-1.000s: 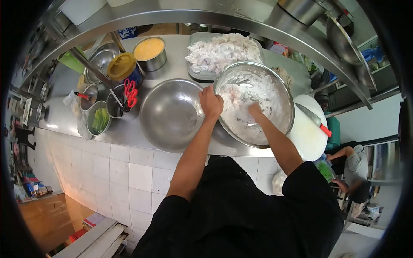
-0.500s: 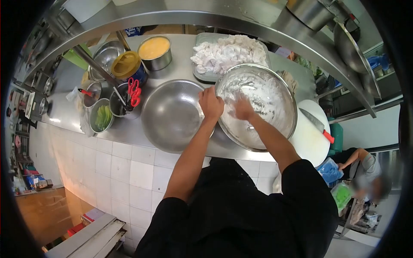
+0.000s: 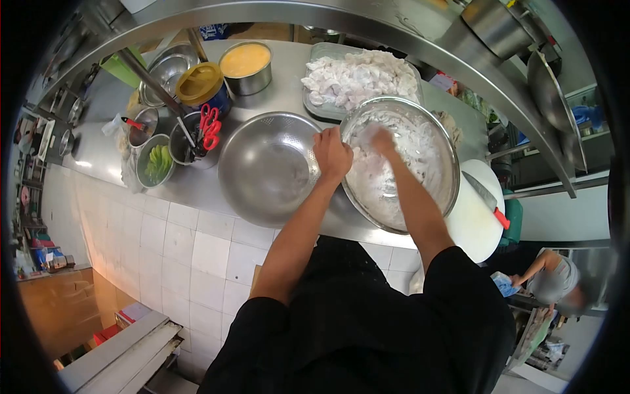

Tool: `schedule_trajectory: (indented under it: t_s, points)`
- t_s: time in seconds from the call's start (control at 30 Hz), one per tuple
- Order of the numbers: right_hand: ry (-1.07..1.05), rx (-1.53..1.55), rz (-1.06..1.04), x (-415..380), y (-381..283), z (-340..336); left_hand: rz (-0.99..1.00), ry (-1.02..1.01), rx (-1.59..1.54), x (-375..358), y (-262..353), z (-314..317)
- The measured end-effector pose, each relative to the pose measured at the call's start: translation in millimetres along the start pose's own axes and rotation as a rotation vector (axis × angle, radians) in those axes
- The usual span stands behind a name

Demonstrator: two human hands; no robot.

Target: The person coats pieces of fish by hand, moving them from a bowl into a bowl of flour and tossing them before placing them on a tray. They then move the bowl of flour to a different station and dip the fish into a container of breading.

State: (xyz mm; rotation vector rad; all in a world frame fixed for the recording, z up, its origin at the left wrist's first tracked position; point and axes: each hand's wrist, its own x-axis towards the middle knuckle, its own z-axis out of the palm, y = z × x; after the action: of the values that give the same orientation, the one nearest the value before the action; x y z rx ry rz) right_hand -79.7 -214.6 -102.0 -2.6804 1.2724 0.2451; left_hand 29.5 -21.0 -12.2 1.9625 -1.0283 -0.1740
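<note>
My left hand [image 3: 333,155] grips the left rim of a wide steel mixing bowl [image 3: 443,180], its fingers closed over the edge. Inside, white flour-like powder [image 3: 420,146] coats the floor and walls. My right hand [image 3: 380,140] is down in the powder on the bowl's left side, smeared by motion, so its fingers do not show clearly. Left of my left hand sits a perforated steel bowl [image 3: 262,177] with nothing in it. Behind the mixing bowl, a tray [image 3: 314,110] bears a heap of white-coated pieces [image 3: 361,77].
A knife [image 3: 484,196] with a red handle lies on a round white cutting board [image 3: 474,226] at right. Leftward stand a pot of yellow liquid [image 3: 246,60], a yellow-lidded tub [image 3: 200,85], red scissors [image 3: 209,126] and sliced greens [image 3: 157,164]. Another person [image 3: 552,274] works at lower right.
My right hand has moved within the powder, slightly up and right in view. The left hand keeps its hold on the rim. The whole view has shifted a little; the other person has moved.
</note>
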Motion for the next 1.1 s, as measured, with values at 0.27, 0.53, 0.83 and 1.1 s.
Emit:
schedule_trajectory:
  t_s: [0.27,0.53,0.83,1.1]
  points:
    - [0.173,-0.069,-0.169,-121,-24,-9,-0.014,-0.039,0.008,-6,-1,3]
    - [0.345,0.434,-0.271,-56,56,5,-0.049,-0.058,0.015,-1,4,6]
    - [0.038,0.336,-0.302,-178,-43,-2,-0.083,-0.032,0.031,-7,4,7]
    - [-0.37,1.184,0.061,-152,-46,-75,-0.08,-0.006,-0.009,-13,5,2]
